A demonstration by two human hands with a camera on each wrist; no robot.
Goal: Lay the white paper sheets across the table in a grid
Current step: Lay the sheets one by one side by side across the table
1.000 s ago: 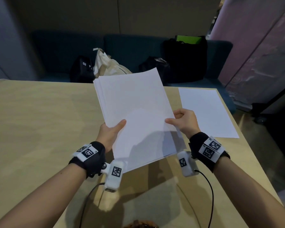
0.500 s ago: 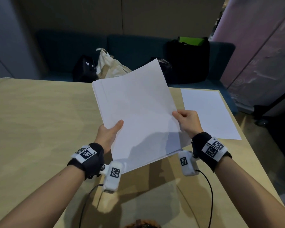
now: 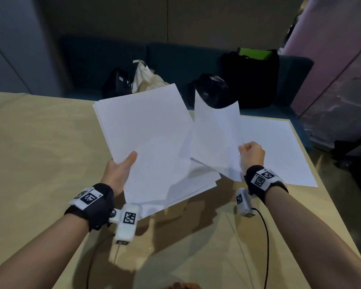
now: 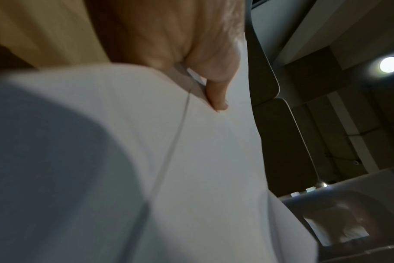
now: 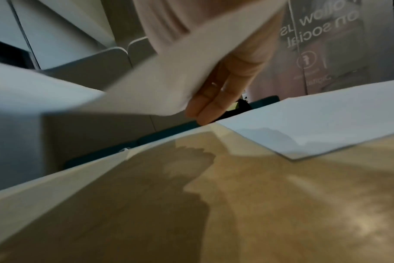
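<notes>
My left hand (image 3: 121, 170) grips a stack of white paper sheets (image 3: 152, 142) above the middle of the wooden table (image 3: 40, 153), thumb on top and fingers (image 4: 216, 96) under it. My right hand (image 3: 251, 154) pinches one single sheet (image 3: 215, 140) by its right edge; it curls and hangs just right of the stack, above the table. In the right wrist view this single sheet (image 5: 173, 76) bends over my fingers (image 5: 205, 106). One more white sheet (image 3: 279, 151) lies flat at the table's far right corner.
Beyond the table's far edge a dark blue sofa (image 3: 175, 59) holds black bags (image 3: 250, 78), a cream cloth bag (image 3: 146, 78) and a small black case (image 3: 117, 82). Cables (image 3: 266, 247) run over the near part of the table. The table's right edge (image 3: 321, 195) drops to the floor.
My right hand has peeled the top sheet off the stack and drawn it to the right, where it now curls free. The left hand keeps the stack in about the same place.
</notes>
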